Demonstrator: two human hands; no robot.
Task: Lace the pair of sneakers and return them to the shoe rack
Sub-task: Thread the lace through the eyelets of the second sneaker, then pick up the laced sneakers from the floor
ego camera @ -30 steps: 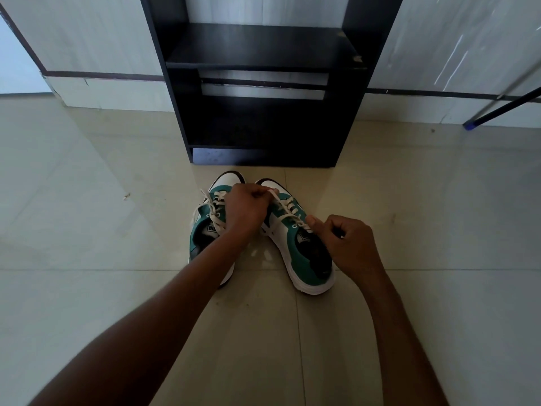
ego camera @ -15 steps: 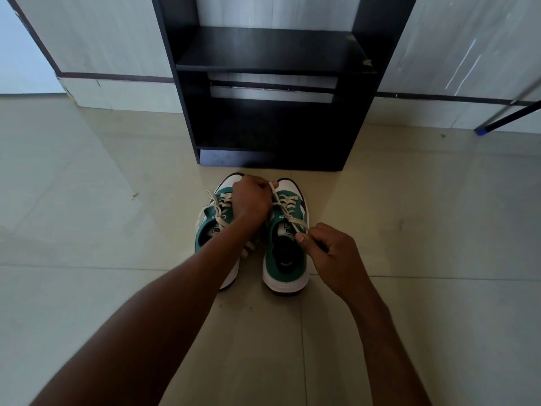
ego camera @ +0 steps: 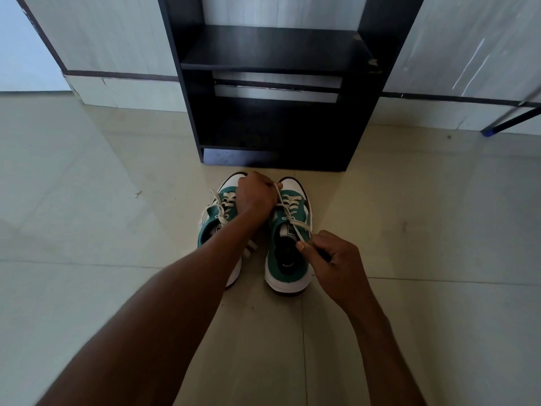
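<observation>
Two green and white sneakers stand side by side on the tiled floor, toes toward the rack. My left arm covers much of the left sneaker [ego camera: 211, 230], which has its lace threaded. My left hand [ego camera: 255, 195] is closed over the toe end of the right sneaker [ego camera: 288, 262] and grips one end of its white lace [ego camera: 288, 213]. Near that shoe's heel opening, my right hand [ego camera: 333, 260] pinches the lace's other end, and the lace runs taut between both hands. The black shoe rack [ego camera: 278, 83] stands just beyond the toes, its shelves bare.
Pale grey wall panels [ego camera: 111, 39] flank the rack on both sides. A dark rod with a blue tip [ego camera: 494, 128] slants down at the far right. A small scrap [ego camera: 137, 194] lies on the floor to the left. Beige floor tiles [ego camera: 439, 230] surround the shoes.
The right sneaker has turned from angled to straight beside the left one. My left hand has moved toward the toes. The view has shifted closer to the rack.
</observation>
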